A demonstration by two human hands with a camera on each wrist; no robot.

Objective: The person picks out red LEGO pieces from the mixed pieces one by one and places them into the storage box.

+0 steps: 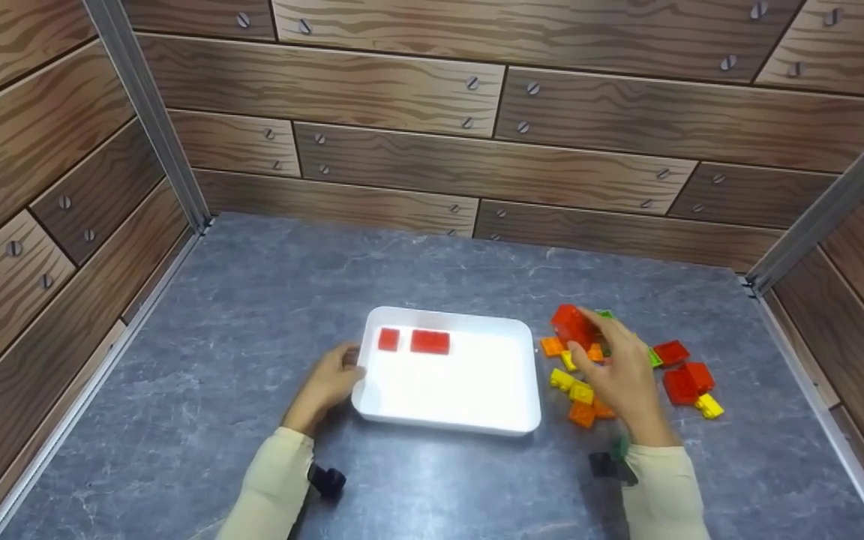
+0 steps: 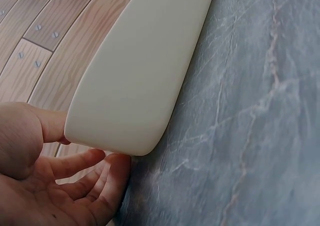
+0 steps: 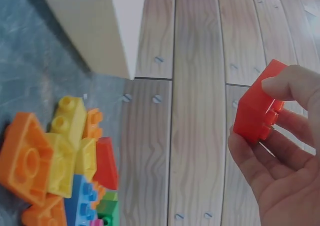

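Two bricks (image 1: pixel 430 342) in the tray (image 1: pixel 447 390), other bricks (image 1: pixel 581 392) to its right

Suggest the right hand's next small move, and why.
Probably carry the red studded plastic brick left into the shallow white rectangular tray: the right hand pinches it apart from the multicoloured plastic bricks, two other red plastic bricks lie in the tray, and the left hand holds its edge.

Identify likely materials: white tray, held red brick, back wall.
White tray: probably plastic, smooth, faint sheen; rounded, seamless corners.
Red brick: likely hard plastic, slight sheen; crisp edges, moulded studs.
Back wall: wood-look, fairly matte, possibly printed; grain and screws look flat, material uncertain.
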